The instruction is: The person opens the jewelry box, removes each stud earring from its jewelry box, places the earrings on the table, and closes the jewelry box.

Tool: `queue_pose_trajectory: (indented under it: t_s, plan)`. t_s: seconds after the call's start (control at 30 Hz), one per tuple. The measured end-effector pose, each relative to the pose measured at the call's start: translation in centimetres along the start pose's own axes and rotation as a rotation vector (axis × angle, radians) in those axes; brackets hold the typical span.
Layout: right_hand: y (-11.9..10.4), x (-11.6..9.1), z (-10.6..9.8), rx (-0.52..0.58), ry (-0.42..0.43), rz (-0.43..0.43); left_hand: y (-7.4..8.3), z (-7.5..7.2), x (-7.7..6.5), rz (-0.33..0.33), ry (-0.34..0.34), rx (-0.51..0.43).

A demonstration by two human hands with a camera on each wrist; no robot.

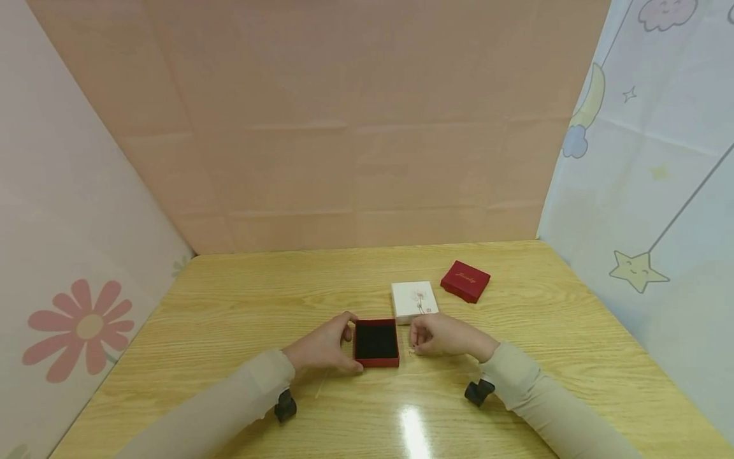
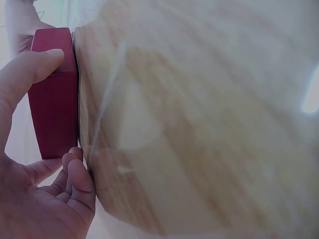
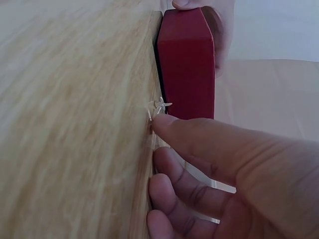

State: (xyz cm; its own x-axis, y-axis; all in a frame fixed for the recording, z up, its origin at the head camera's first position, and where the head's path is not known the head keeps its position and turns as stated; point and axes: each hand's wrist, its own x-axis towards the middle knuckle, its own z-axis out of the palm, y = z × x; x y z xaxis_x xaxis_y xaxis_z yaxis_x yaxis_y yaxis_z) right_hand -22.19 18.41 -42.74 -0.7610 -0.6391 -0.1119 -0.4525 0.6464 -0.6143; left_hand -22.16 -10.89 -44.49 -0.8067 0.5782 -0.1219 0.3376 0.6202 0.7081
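Note:
An uncovered red jewelry box (image 1: 376, 363) with a black padded insert (image 1: 375, 342) sits on the table between my hands. My left hand (image 1: 323, 347) grips it from the left, thumb on the near wall and a finger at the far corner. In the left wrist view the thumb lies along the red wall (image 2: 57, 109). Just right of the box, my right hand (image 1: 441, 336) is down at the tabletop with curled fingers. Its thumb and forefinger pinch a tiny, thin, shiny metallic piece (image 3: 160, 105), mostly hidden; its exact kind I cannot tell.
Behind the right hand stands a white box (image 1: 406, 296) with a flower print. Farther back on the right lies a dark red lid (image 1: 466, 280) with gold lettering. A wood-grain table (image 1: 275, 287) carries everything, with fabric walls on three sides.

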Motion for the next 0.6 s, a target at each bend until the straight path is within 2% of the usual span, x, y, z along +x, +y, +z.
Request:
queue_pose_trajectory:
  t_s: [0.27, 0.6]
  plan:
    - [0.01, 0.01, 0.04, -0.063, 0.013, -0.013, 0.01, -0.02, -0.03, -0.012, -0.004, -0.012]
    - [-0.05, 0.04, 0.02, -0.064, 0.001, 0.002, 0.02, -0.02, 0.03, -0.019, -0.007, -0.021]
